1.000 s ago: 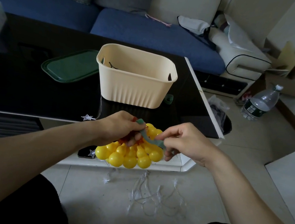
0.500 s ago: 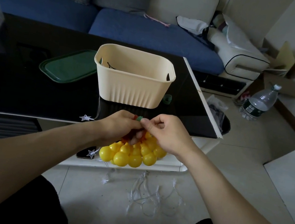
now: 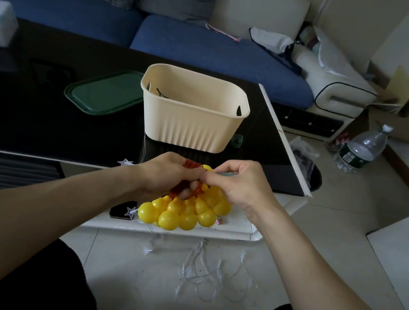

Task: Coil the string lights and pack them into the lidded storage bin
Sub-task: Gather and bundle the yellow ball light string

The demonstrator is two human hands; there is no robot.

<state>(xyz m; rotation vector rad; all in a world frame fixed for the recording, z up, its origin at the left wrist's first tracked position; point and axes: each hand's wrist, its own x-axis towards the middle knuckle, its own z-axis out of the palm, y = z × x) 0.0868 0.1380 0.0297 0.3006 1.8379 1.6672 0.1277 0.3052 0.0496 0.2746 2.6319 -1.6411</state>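
Observation:
A bundle of yellow gourd-shaped string lights (image 3: 184, 212) with a coil of orange-red wire hangs in front of the table's near edge. My left hand (image 3: 169, 173) grips the wire coil at the top of the bundle. My right hand (image 3: 241, 183) pinches a green tie strap (image 3: 227, 174) against the coil, fingertips touching the left hand. The cream storage bin (image 3: 193, 116) stands open on the black table just beyond my hands. Its green lid (image 3: 102, 91) lies flat to the bin's left.
Another clear string of lights (image 3: 207, 273) lies tangled on the tiled floor below. A star light (image 3: 125, 162) sits at the table (image 3: 45, 119) edge. A green tie (image 3: 237, 141) lies right of the bin. A phone (image 3: 121, 213) rests on the lower shelf. A water bottle (image 3: 362, 148) stands on the floor at right.
My right hand drew the green strap in from the right to the top of the bundle and now pinches it beside my left hand. The bundle has barely moved.

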